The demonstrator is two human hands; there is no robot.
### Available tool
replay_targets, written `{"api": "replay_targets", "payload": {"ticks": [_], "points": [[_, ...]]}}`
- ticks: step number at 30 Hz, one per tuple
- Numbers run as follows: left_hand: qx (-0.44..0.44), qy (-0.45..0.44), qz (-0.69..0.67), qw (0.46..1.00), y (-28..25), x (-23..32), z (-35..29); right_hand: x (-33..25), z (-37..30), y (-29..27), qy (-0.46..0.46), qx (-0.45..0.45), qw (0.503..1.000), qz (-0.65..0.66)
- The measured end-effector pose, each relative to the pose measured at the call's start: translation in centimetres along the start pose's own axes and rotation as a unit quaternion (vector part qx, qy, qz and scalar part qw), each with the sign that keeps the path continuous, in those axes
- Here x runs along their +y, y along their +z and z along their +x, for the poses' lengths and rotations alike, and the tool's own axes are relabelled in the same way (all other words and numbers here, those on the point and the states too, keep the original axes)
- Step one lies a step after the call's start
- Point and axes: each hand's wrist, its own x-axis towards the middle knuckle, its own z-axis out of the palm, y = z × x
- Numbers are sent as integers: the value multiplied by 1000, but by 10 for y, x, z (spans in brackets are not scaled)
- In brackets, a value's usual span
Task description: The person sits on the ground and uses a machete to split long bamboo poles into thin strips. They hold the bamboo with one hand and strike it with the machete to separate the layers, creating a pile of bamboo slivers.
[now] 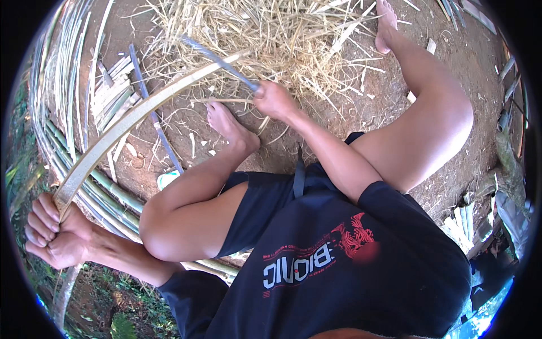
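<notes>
My left hand (65,237) is closed round the near end of a long, pale split bamboo strip (135,114), out at the far left. The strip arcs up and to the right, over my bent left leg and toward the middle. In front of me my right hand (274,100) grips a knife (217,59) by its handle, which is mostly hidden in the fingers. Its narrow grey blade points up and left and crosses the strip near the far end. A thin curled sliver (223,101) shows just left of the right fist.
A heap of pale shavings (293,56) covers the ground ahead, between my bare feet. Split bamboo pieces (116,93), a bluish flat bar (141,79), long thin strips (70,73) and green bamboo poles (121,195) lie at left. Wood debris (463,220) lies at right.
</notes>
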Motion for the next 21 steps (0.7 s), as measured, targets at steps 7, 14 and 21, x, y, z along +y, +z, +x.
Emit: {"api": "replay_targets", "payload": {"ticks": [7,14,21], "points": [[-28,-9,-25,999,-11,-2,3,-20,-13,2,-48,24,998,-40],[8,8,25,1000,-12,-5,6,31,22,-22,87,30,996,-12],[26,-10,1,1000,-10,0,-2,3,-8,6,-65,25,997,-42]]}}
